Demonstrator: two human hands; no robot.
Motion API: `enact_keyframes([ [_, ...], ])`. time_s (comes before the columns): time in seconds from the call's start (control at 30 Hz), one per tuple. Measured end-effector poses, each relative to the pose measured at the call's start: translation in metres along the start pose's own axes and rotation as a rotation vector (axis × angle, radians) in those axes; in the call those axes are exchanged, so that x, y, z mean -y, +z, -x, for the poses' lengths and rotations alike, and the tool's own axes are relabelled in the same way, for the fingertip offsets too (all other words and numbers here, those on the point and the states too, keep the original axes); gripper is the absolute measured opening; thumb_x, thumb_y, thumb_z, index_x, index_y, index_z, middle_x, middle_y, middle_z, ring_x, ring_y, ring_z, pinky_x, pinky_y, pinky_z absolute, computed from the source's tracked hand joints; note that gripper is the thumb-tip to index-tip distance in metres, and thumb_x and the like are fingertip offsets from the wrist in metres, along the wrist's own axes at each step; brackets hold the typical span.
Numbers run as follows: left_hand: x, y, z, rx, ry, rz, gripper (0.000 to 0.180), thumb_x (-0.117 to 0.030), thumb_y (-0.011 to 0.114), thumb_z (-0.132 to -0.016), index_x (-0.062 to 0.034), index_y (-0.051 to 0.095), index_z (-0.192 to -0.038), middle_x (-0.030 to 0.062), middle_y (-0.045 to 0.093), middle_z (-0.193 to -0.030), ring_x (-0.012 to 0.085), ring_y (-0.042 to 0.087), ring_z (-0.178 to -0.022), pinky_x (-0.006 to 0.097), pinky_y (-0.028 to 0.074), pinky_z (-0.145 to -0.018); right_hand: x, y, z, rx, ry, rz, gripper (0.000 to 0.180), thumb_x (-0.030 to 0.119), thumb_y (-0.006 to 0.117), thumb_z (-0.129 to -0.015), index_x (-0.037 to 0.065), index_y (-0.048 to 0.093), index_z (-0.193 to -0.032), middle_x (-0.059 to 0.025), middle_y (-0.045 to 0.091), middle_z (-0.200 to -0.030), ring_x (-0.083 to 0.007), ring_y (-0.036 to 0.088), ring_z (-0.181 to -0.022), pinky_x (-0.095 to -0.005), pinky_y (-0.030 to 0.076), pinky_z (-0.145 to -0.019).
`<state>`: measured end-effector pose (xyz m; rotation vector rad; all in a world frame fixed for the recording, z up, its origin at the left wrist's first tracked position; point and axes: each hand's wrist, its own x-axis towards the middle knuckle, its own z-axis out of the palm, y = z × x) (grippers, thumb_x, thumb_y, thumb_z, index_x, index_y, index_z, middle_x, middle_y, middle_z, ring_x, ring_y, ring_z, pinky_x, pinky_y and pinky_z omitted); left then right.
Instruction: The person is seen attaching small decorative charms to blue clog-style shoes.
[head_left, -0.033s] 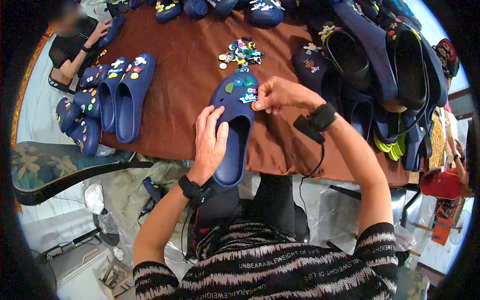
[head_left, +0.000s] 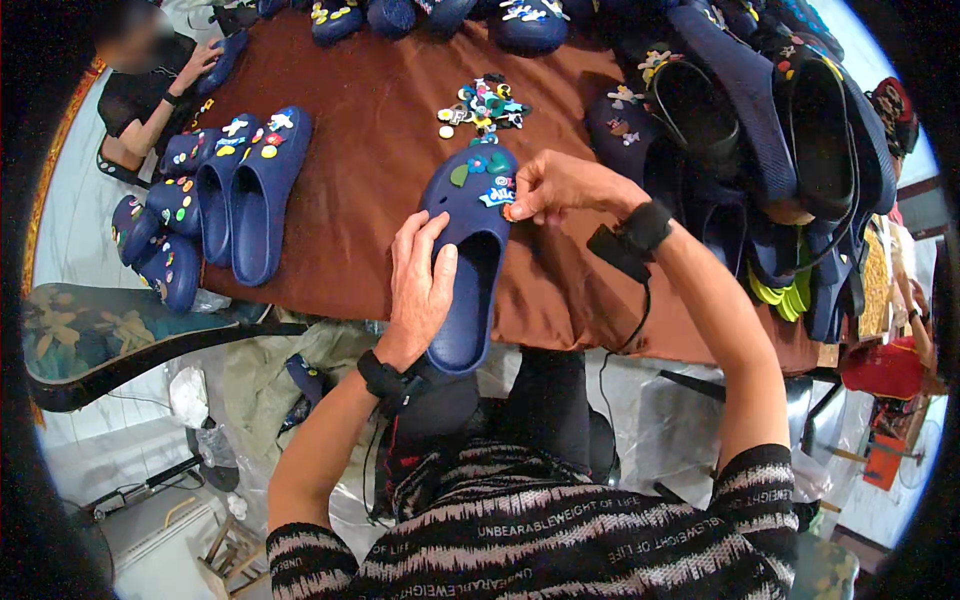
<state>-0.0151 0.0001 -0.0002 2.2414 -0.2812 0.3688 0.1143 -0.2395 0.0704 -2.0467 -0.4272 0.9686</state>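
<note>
A navy blue clog (head_left: 464, 325) lies at the table's near edge, toe pointing away from me. On its upper sit a green leaf charm (head_left: 459, 177), a blue flower charm (head_left: 478, 166), a green charm (head_left: 497, 162) and a blue-and-white lettered charm (head_left: 496, 197). My left hand (head_left: 420, 285) grips the clog from its left side, fingers over the upper and thumb by the foot opening. With thumb and forefinger, my right hand (head_left: 570, 187) pinches a small orange charm (head_left: 508, 213) against the upper's right side. Fingertips partly cover that charm.
Beyond the toe is a pile of loose charms (head_left: 485, 108) on the brown cloth (head_left: 370, 120). Decorated clogs (head_left: 268, 200) stand at left; many more clogs (head_left: 740, 120) are heaped at right. A co-worker (head_left: 150, 80) holds a clog at far left. A cable (head_left: 640, 310) hangs from my right wrist.
</note>
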Motion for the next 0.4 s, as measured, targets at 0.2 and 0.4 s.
enact_keyframes([
  [0.2, -0.001, 0.001, -0.002, -0.012, -0.005, 0.025, 0.041, -0.027, 0.05, -0.101, -0.0028, 0.054, -0.134, 0.0233, 0.047, -0.138, 0.0395, 0.044, -0.129, 0.047, 0.033, -0.111, 0.008, -0.017, -0.022, 0.087, -0.052, 0.081, 0.031, 0.031, 0.088, -0.075, 0.006, 0.07, -0.078, -0.0031, 0.066, -0.067, -0.0132, 0.06, -0.058, -0.0305, 0.045, -0.052],
  [0.4, 0.0, 0.001, -0.004, -0.005, -0.014, 0.057, 0.041, -0.028, 0.051, -0.101, -0.0037, 0.054, -0.134, 0.022, 0.046, -0.141, 0.0384, 0.042, -0.132, 0.047, 0.031, -0.113, 0.022, -0.015, -0.032, 0.106, 0.016, 0.251, 0.034, 0.033, 0.088, -0.074, 0.005, 0.071, -0.083, -0.004, 0.066, -0.069, -0.014, 0.063, -0.064, -0.0282, 0.05, -0.055],
])
